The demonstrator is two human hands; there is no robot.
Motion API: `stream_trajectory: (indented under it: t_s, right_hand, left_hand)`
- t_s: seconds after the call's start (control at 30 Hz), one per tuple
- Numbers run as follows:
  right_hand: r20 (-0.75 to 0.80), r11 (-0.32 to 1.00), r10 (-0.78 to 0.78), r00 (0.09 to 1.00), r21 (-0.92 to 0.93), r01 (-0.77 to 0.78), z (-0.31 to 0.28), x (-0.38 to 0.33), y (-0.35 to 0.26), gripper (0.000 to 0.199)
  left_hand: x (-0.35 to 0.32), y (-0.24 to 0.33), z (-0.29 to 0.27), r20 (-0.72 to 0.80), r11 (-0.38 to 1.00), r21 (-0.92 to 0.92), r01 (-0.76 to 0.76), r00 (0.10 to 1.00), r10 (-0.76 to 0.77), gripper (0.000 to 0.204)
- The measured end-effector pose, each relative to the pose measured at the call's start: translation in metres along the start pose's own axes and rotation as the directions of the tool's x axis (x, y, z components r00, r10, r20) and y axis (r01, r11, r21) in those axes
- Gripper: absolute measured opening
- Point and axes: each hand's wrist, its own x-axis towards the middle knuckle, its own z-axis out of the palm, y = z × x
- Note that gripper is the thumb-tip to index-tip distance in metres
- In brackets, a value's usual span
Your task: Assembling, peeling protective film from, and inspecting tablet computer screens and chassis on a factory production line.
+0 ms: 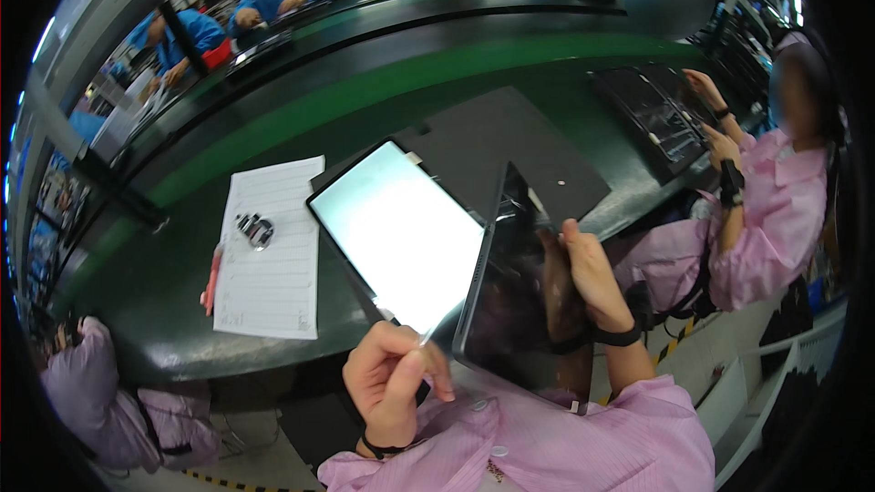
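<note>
Right hand (583,269) gripping dark tablet (510,282), upright

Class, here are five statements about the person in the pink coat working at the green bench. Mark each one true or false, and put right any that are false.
1. The right hand holds a dark flat tablet panel tilted up on edge. True.
2. The left hand is empty. False: it pinches a thin silvery pointed tool.
3. A white lined paper sheet lies on the green bench. True.
4. The small metal part rests on the bright white-screened tablet. False: it rests on the paper sheet.
5. The red pen lies by the sheet's left edge. True.
</note>
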Motion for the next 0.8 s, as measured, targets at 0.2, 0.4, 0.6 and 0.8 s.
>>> stream_trajectory:
  t_s: [0.2, 0.4, 0.6, 0.8]
  right_hand:
    - [-0.118, 0.978, -0.199, 0.973, -0.091, 0.189, 0.001, 0.005, -0.006, 0.05]
    - [-0.21, 0.938, -0.329, 0.921, -0.189, 0.292, -0.003, -0.001, -0.01, 0.05]
    - [-0.072, 0.707, -0.674, 0.735, -0.349, 0.615, -0.016, -0.013, -0.017, 0.062]
    - [0.045, 0.564, -0.781, 0.623, -0.378, 0.734, -0.018, -0.018, -0.017, 0.064]
  left_hand:
    - [-0.004, 0.008, -0.01, 0.071, 0.995, -0.045, 0.085, 0.994, -0.082, 0.009]
    - [0.005, 0.002, -0.018, 0.237, 0.99, -0.092, 0.104, 0.968, -0.079, 0.017]
    - [0.013, -0.012, -0.02, 0.49, 0.679, -0.284, 0.677, 0.711, -0.504, 0.047]
    - [0.023, -0.022, -0.008, 0.67, 0.504, -0.108, 0.857, 0.437, -0.599, 0.042]
